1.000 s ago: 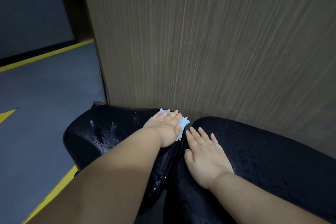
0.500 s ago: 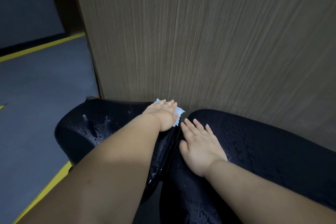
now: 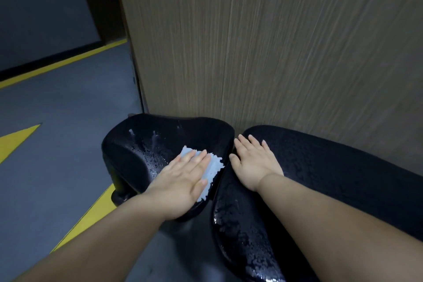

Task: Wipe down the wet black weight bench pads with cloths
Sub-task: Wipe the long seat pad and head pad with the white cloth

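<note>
Against a brown wood-grain wall [image 3: 263,41], head view: two black bench pads sit side by side with a narrow gap between them, both glossy vinyl with rounded, padded edges. Left pad [image 3: 142,144] is a curved seat shape, dished in the middle, with water beads and a few streaks across its centre and far part. Right pad [image 3: 332,171] is long and runs off toward the lower right; its surface is pebbled with fine droplets, heavier wet patches shining along its near rounded edge at the bottom. Left hand [image 3: 183,181] lies flat, palm down, fingers straight and close together, pressing a pale blue cloth [image 3: 212,171] onto the right part of the left pad; nothing is gripped, the cloth is just pinned under palm and fingers. Cloth is nubbly with a ragged edge, showing past the fingertips and along the thumb side, near the pad's right rim. Right hand [image 3: 254,162] rests flat and bare on the left end of the right pad, fingers spread a little, thumb out toward the gap, holding nothing. Both forearms reach in from the bottom edge and cover the near parts of the pads. Floor [image 3: 57,121] is matte grey with yellow painted stripes [image 3: 18,142], one band passing under the left pad. Dark wall panel upper left, detail too dim to tell.
</note>
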`<state>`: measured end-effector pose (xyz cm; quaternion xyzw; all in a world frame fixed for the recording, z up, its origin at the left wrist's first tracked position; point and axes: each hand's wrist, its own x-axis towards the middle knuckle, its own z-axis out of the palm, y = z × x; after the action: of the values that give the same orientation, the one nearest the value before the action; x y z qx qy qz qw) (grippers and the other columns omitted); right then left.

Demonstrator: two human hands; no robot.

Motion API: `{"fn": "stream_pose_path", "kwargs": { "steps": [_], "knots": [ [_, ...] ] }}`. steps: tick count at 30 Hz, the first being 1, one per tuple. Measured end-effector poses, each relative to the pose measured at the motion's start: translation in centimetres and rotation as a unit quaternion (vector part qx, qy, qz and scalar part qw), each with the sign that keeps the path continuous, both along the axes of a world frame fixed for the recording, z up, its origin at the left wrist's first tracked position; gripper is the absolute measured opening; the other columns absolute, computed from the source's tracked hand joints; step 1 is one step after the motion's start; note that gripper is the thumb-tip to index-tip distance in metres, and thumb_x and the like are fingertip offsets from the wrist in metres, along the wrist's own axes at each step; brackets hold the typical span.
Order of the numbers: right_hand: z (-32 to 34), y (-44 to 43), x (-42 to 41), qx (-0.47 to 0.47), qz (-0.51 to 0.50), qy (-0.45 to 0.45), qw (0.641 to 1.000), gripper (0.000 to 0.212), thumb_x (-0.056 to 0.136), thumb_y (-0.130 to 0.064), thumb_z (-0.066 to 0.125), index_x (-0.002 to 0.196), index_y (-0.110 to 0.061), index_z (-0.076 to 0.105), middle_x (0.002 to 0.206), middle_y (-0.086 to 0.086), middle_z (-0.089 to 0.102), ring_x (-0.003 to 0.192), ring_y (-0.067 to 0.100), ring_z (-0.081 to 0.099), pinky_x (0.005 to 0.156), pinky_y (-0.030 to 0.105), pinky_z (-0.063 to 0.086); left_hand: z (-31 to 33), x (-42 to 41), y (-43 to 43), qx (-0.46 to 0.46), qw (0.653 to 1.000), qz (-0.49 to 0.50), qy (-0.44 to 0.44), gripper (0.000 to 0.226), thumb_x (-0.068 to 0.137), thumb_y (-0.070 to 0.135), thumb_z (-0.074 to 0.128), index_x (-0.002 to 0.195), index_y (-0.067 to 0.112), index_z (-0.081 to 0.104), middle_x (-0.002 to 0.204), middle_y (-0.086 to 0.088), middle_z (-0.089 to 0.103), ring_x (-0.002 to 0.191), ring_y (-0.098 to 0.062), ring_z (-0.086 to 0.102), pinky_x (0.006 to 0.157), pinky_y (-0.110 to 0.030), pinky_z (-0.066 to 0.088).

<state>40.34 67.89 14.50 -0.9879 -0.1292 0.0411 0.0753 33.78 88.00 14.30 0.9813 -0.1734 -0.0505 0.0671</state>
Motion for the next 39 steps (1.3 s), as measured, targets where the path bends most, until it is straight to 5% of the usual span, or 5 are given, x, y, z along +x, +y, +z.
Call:
{"fn": "stream_pose_path", "kwargs": {
  "steps": [5,13,20,25,39],
  "knots": [
    [0.0,0.0,-0.4,-0.025,0.022,-0.012,0.999,0.06,0.101,-0.048,0.014,0.154,-0.02,0.014,0.161,-0.006,0.008,0.148,0.015,-0.002,0.121,0.038,0.0,-1.2,-4.4,1.8,-0.018,1.0,0.006,0.002,0.08,0.07,0.068,-0.031,0.144,0.038,-0.026,0.148,0.025,-0.033,0.137,0.004,-0.034,0.108,-0.018,-0.027],
    [0.5,0.3,-0.7,-0.056,0.1,-0.008,0.993,0.062,0.101,-0.049,0.014,0.154,-0.016,0.01,0.161,-0.003,0.007,0.148,0.014,-0.001,0.121,0.035,0.0,-0.6,-5.5,2.1,-0.032,0.999,0.036,0.022,0.074,0.074,0.066,-0.016,0.143,0.041,-0.025,0.148,0.027,-0.032,0.129,0.01,-0.041,0.108,-0.018,-0.028],
    [0.4,0.5,-0.2,-0.063,0.093,0.0,0.994,0.063,0.101,-0.05,0.014,0.154,-0.018,0.006,0.161,-0.006,0.005,0.148,0.012,-0.002,0.12,0.035,-0.001,0.0,-2.8,1.4,-0.006,0.999,0.05,0.016,0.085,0.072,0.07,-0.017,0.15,0.035,-0.018,0.15,0.023,-0.028,0.137,0.003,-0.03,0.111,-0.021,-0.023],
    [0.3,0.7,0.3,-0.06,0.081,0.011,0.995,0.063,0.101,-0.05,0.014,0.154,-0.019,0.004,0.161,-0.006,0.003,0.148,0.011,-0.004,0.12,0.035,-0.002,0.2,0.4,1.2,0.026,0.998,0.056,0.028,0.062,0.101,0.054,0.01,0.153,0.031,-0.014,0.158,0.016,-0.021,0.144,-0.005,-0.024,0.118,-0.028,-0.016],
    [-0.2,2.7,1.2,-0.036,0.005,0.01,0.999,0.063,0.1,-0.05,0.01,0.154,-0.018,0.004,0.161,-0.004,0.004,0.148,0.014,-0.005,0.12,0.039,-0.002,1.3,8.9,0.6,0.019,0.995,0.069,0.066,0.059,0.104,0.049,0.014,0.155,0.029,-0.005,0.162,0.014,-0.011,0.148,-0.008,-0.015,0.119,-0.03,-0.01]
  ]
}}
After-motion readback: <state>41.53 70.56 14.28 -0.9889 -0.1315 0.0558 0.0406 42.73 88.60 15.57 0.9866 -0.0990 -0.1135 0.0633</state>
